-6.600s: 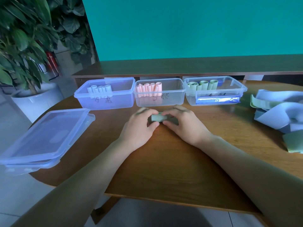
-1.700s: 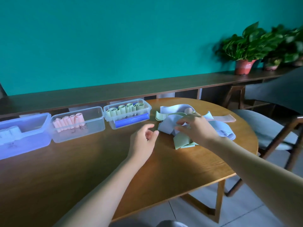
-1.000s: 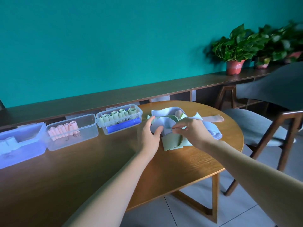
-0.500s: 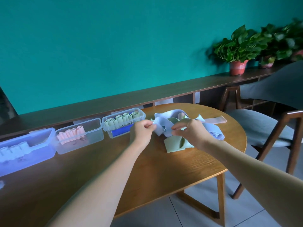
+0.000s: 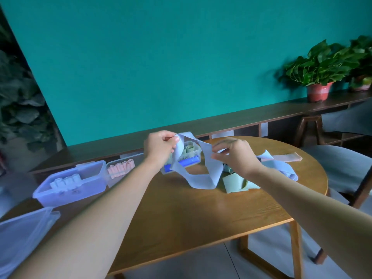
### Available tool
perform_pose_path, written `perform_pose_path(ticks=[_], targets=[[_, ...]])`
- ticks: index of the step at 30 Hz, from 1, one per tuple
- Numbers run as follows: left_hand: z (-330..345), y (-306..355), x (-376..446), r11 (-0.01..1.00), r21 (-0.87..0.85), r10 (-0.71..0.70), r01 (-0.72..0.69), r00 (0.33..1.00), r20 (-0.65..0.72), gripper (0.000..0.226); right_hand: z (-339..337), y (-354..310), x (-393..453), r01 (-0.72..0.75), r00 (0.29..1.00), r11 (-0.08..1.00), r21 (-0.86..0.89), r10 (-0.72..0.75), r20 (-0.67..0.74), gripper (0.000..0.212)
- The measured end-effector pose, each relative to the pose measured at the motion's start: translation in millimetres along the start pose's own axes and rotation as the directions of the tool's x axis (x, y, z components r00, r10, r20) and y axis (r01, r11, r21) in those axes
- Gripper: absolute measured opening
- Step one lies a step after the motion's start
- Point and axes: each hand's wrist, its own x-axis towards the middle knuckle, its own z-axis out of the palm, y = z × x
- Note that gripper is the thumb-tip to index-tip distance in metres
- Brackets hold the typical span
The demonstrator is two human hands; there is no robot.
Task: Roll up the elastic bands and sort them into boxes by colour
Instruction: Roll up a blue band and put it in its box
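Looks like an office lounge or staged demo room where I sit: plain teal painted wall (image 5: 161, 57), long dark wooden ledge (image 5: 251, 117) with a red-potted green plant (image 5: 320, 69), round oak table (image 5: 191, 214), grey-cushioned wooden chair (image 5: 346, 168).

A pale blue elastic band (image 5: 201, 174) hangs in a twisted loop above the surface, its lower fold touching the wood. Three clear boxes line the far edge: one holds white rolls (image 5: 66, 180), the middle pink rolls (image 5: 120, 168), the third green rolls (image 5: 188, 151). Loose green (image 5: 234, 183), blue (image 5: 281, 168) and pink bands (image 5: 287, 157) lie heaped toward the right edge.
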Motion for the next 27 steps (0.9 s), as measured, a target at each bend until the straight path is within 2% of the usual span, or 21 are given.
perform_pose_path(ticks=[4,9,13,17,20,23,25,27], targets=[[-34.5,12.4,-8.0,0.998,0.053,0.026,-0.025,1.0,-0.008,0.008,2.3,-23.1,2.9,0.055,0.998,0.998,0.005,-0.055,-0.01,0.007],[-77.9,23.9,-20.0,0.987,0.15,0.063,-0.052,0.996,-0.065,0.005,11.8,-55.1,-0.8,0.101,0.995,0.986,0.129,-0.1,-0.018,0.003],[-113.4,37.3,-32.9,0.978,0.191,0.104,-0.084,0.99,-0.097,0.006,16.5,-92.3,-4.6,0.129,0.992,0.977,0.17,-0.126,-0.026,0.021],[-146.5,51.7,-51.1,0.955,0.269,0.154,-0.126,0.984,-0.087,0.01,19.1,-137.8,-8.6,0.135,0.991,0.944,0.301,-0.121,-0.065,0.039],[-165.7,60.4,-65.3,0.936,0.312,0.198,-0.163,0.977,-0.082,0.012,24.5,-168.6,-9.2,0.073,0.997,0.921,0.383,-0.078,-0.004,0.04],[-182.0,69.1,-78.9,0.927,0.322,0.227,-0.19,0.97,-0.083,0.012,34.1,-191.5,-7.1,-0.034,0.989,0.894,0.446,-0.033,0.141,0.042],[-191.2,73.8,-87.2,0.923,0.33,0.239,-0.196,0.967,-0.092,0.013,38.7,-205.3,-7.9,-0.12,0.97,0.854,0.505,-0.009,0.245,0.043],[-198.8,75.9,-93.0,0.927,0.322,0.236,-0.193,0.967,-0.098,0.014,40.3,-217.6,-10.5,-0.165,0.956,0.8,0.576,-0.013,0.292,0.043]])
